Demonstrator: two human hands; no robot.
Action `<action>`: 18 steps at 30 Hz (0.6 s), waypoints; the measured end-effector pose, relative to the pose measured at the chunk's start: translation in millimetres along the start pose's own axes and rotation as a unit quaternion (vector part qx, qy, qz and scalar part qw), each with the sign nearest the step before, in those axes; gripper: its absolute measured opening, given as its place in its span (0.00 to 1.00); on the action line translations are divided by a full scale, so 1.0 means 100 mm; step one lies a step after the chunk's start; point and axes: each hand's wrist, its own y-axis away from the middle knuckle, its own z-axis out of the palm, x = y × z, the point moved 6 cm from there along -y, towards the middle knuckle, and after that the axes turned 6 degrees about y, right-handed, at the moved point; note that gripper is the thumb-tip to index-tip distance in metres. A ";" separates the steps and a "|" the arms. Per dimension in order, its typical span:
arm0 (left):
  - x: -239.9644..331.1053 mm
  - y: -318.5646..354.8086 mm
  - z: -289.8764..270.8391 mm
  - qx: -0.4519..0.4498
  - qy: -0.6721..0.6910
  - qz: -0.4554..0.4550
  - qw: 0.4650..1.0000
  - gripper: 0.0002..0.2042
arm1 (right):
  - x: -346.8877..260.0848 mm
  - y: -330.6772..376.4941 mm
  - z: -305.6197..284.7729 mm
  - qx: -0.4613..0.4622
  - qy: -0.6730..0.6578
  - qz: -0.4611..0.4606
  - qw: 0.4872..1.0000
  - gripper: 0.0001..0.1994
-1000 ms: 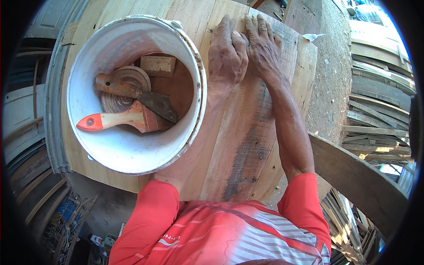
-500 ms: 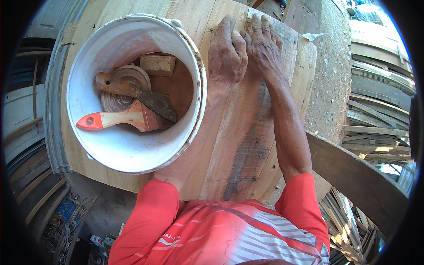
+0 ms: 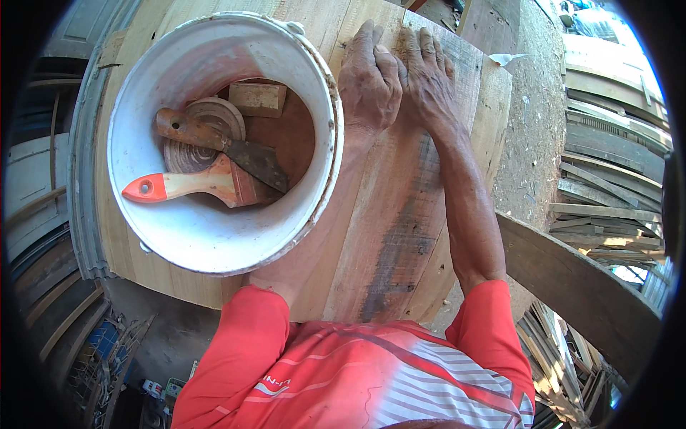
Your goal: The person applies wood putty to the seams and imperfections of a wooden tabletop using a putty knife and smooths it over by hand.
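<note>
My left hand [image 3: 370, 89] rests on the wooden plank panel [image 3: 350, 250], fingers bent and pressed together; whatever lies beneath them is hidden. Close against it on the right, my right hand [image 3: 429, 75] lies on the boards with fingers stretched forward. A white bucket [image 3: 229, 247] stands over the panel's left part and covers some of my left forearm. Inside it are a putty knife [image 3: 189, 131] with a worn wooden handle, a paintbrush [image 3: 189, 184] with a red-tipped handle, a round ridged disc [image 3: 187, 159] and a small wooden block [image 3: 257, 99].
A thick board [image 3: 579, 286] slants along the lower right. Stacked timber strips [image 3: 607, 179] fill the far right. A scrap of white material [image 3: 504, 58] lies by the panel's right edge. Metal sheeting [image 3: 89, 186] and more wood line the left.
Both hands have shifted very slightly on the boards and stay side by side. The bucket appears a little higher and wider in view.
</note>
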 end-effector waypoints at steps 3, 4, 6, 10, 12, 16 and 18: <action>0.09 0.02 -0.05 0.027 0.018 0.010 0.999 0.22 | -0.03 0.13 -0.11 -0.001 0.011 0.003 1.000 0.35; 0.12 0.02 -0.07 0.026 0.027 -0.003 0.999 0.23 | -0.07 0.22 -0.15 -0.005 0.021 0.001 1.000 0.35; 0.15 0.04 -0.10 0.028 0.044 -0.020 0.998 0.23 | -0.18 0.42 -0.21 -0.030 0.039 -0.017 0.999 0.34; 0.16 0.02 -0.13 0.028 0.043 -0.001 0.999 0.23 | -0.32 0.68 -0.17 -0.072 0.074 -0.038 0.994 0.34; 0.19 0.03 -0.11 0.022 0.047 -0.003 0.999 0.23 | -0.27 0.61 -0.08 -0.060 0.065 -0.024 0.996 0.33; 0.18 0.00 -0.09 0.019 0.055 -0.012 0.998 0.23 | -0.20 0.44 -0.12 -0.010 0.059 -0.014 0.998 0.33; 0.18 -0.01 -0.12 0.026 0.046 -0.001 0.999 0.23 | -0.27 0.49 -0.29 -0.005 0.044 -0.003 0.999 0.33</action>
